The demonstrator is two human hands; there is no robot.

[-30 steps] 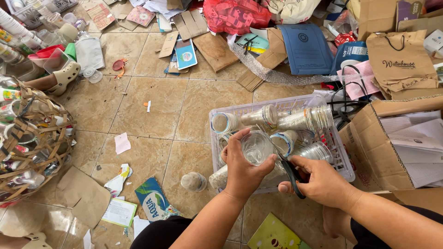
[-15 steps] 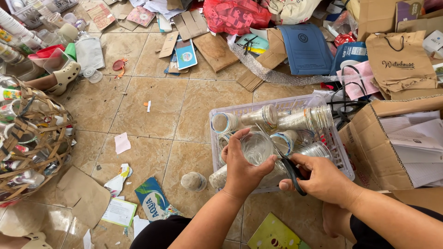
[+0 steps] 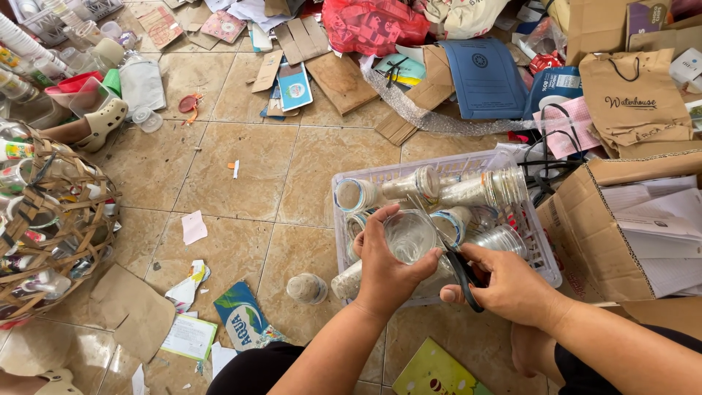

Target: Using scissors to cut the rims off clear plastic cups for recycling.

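Note:
My left hand (image 3: 384, 267) grips a clear plastic cup (image 3: 411, 235), tipped so that its mouth faces me, just over the near edge of a white plastic basket (image 3: 545, 256). My right hand (image 3: 504, 281) holds black-handled scissors (image 3: 461, 269), and their blades reach up against the cup's right side. The basket holds several clear plastic bottles and cups (image 3: 439, 189) lying on their sides. Another clear cup (image 3: 306, 287) lies on the tiled floor left of my left wrist.
A woven basket (image 3: 55, 227) full of bottles stands at the left. An open cardboard box (image 3: 636, 227) with papers sits at the right. Cardboard, folders, bags and paper scraps cover the far floor. A person's foot in a cream clog (image 3: 99, 124) rests at upper left.
Both hands stay at the basket's near edge. The cup has turned slightly in my left hand while the scissors work against it.

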